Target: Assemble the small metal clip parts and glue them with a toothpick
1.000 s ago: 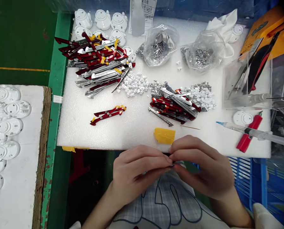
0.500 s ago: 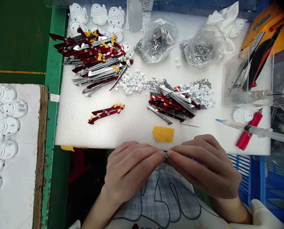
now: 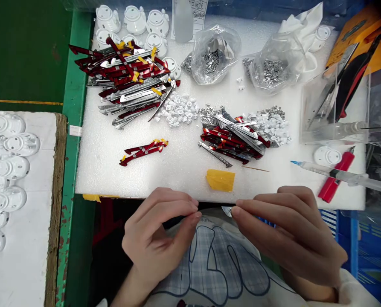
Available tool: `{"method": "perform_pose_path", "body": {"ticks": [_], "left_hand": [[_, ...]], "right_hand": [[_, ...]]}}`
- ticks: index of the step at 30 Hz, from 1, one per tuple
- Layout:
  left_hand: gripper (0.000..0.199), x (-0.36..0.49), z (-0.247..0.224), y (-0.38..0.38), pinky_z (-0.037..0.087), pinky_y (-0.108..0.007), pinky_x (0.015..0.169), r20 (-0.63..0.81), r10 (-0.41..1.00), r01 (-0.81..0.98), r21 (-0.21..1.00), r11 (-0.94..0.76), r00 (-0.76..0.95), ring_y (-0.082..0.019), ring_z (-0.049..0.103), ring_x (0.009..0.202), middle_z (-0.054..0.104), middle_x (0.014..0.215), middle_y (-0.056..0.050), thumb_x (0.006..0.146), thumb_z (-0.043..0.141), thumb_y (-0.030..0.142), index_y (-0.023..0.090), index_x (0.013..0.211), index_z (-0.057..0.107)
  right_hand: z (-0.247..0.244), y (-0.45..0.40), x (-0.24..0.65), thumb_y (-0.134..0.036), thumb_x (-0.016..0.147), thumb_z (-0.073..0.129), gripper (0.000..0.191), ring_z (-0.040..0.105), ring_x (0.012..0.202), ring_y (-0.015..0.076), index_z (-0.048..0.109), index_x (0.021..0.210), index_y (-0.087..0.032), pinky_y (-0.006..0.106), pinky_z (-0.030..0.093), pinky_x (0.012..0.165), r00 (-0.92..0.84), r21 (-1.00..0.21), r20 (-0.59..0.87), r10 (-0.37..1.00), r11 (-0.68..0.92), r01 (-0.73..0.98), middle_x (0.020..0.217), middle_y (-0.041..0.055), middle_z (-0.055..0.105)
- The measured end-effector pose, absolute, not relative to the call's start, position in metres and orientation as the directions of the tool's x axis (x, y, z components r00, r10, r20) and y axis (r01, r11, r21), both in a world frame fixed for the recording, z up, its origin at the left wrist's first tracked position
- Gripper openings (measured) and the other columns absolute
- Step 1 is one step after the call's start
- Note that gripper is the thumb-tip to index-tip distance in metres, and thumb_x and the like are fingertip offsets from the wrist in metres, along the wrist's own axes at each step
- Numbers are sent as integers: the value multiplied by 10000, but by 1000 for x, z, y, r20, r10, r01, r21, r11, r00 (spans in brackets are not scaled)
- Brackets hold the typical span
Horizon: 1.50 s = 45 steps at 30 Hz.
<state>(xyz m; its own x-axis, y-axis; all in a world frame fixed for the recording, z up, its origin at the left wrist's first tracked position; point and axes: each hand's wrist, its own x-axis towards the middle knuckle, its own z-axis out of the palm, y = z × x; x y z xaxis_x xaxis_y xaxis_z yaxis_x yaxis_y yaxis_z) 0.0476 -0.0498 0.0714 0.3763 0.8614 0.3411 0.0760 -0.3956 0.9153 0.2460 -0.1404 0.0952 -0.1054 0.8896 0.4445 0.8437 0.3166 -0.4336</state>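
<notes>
My right hand [image 3: 286,232] pinches a slim silver strip with a pointed tip [image 3: 226,211], just in front of the foam board's edge. Most of that strip is hidden behind my fingers. To its left, my left hand [image 3: 161,232] is curled, thumb and fingertips slightly apart, with nothing visible between them. Just beyond my hands lies a yellow piece of tape or paper [image 3: 220,180] on the white foam board [image 3: 177,179]. Behind it is a pile of red and silver strips [image 3: 231,138], and to the left a few red strips with yellow tape [image 3: 143,152].
A larger pile of red and silver strips [image 3: 129,81] lies back left, near small white caps [image 3: 182,111]. Clear bags of metal bits [image 3: 214,55] stand behind. At right are a syringe [image 3: 334,172], a red pen-like tool [image 3: 335,177] and a clear box [image 3: 321,102]. White housings [image 3: 9,168] fill the left board.
My hands have come apart from their meeting point. The left has moved left and its fingers have parted; the right has shifted right with the silver strip, whose pointed end now shows.
</notes>
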Motion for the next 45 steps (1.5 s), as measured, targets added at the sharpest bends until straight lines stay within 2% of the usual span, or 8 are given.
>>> {"method": "perform_pose_path", "body": {"ticks": [6,11,15,21,30,35,40,45], "left_hand": [[273,49,75,-53,627,-280,758,218,867,33,965,-260,449,-173,751,816,800,896,-30,902,668,-43,192,990,773],[230,52,78,-55,606,-240,688,10,879,-1,1000,-10,476,-158,742,751,809,831,-13,959,670,47,224,930,814],[236,55,81,-56,616,-222,705,-94,858,-21,992,121,504,-154,759,752,826,828,-11,971,675,73,232,927,843],[280,57,82,-58,610,-140,756,-65,861,-2,997,77,505,-106,776,795,840,874,21,945,703,26,255,973,862],[289,52,85,-66,602,-166,850,53,820,255,937,-238,571,-118,762,889,853,1040,-1,987,656,41,224,1129,828],[274,56,90,-67,599,-181,880,99,757,302,877,-373,646,-133,768,902,844,1043,-51,1014,609,44,171,1171,794],[311,56,92,-66,607,-174,885,63,761,264,917,-300,645,-133,777,927,843,1077,-37,998,621,28,201,1181,803],[381,46,97,-64,604,-137,722,-88,781,180,983,-32,618,-111,782,846,849,1017,18,973,631,6,274,1150,835]], "right_hand": [[93,-138,251,-45,960,704,177,707,818,171,731,1081,-171,363,533,737,-122,-480,446,886,352,804,991,32,803],[83,-134,240,-111,989,641,131,600,710,158,682,1081,-194,306,493,572,188,-846,338,922,210,489,844,19,681],[80,-137,228,-378,995,753,179,494,603,162,692,1087,-237,307,386,465,310,-942,186,932,80,325,763,8,618],[88,-130,217,-87,937,701,175,473,464,110,671,980,-254,265,338,410,293,-844,270,917,79,530,640,-44,640],[84,-129,229,-80,1002,619,167,541,496,114,642,964,-241,263,434,509,82,-587,368,926,163,793,622,-54,574],[75,-124,243,-69,1044,545,187,459,521,110,623,926,-192,274,370,522,-108,-489,422,900,326,809,633,-46,527],[76,-118,251,-115,1038,541,192,447,520,111,616,877,-190,262,360,513,-93,-463,441,893,315,829,621,-40,525],[82,-129,258,-20,835,601,214,342,441,76,591,888,-227,246,261,436,127,-535,412,902,127,835,600,-85,476]]}}
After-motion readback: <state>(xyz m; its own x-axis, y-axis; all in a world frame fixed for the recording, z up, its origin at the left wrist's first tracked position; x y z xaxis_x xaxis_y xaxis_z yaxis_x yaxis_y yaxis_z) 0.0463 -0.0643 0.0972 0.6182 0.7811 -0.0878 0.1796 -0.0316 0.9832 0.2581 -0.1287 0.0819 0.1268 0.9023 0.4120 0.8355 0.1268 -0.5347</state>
